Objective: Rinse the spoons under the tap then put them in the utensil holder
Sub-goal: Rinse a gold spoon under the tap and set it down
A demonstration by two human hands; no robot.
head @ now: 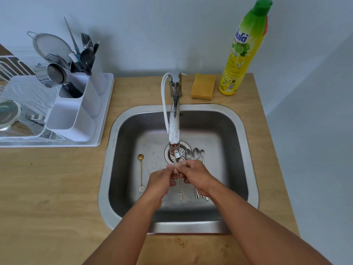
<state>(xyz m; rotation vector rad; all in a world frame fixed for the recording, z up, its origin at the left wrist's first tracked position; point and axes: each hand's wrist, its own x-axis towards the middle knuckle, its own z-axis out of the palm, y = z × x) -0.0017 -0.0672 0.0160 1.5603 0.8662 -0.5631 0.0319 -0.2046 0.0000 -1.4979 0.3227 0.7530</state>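
Note:
Under the tap (174, 119), water runs onto a thin gold spoon (179, 183) whose stem hangs down toward me. My left hand (162, 178) and my right hand (194, 175) both pinch its upper end, which is hidden by my fingers. A second gold spoon (141, 169) lies on the sink floor at the left. Three silver spoons (196, 153) lie side by side right of the drain, their handles partly under my right hand. The white utensil holder (76, 111) stands on the drying rack at the left, with cutlery in its far compartments.
The steel sink (238, 150) is set into a wooden counter (47, 188). A yellow sponge (202, 86) and a green-yellow dish soap bottle (244, 48) stand behind it. A white dish rack (21, 96) holds a strainer and bowls at the left.

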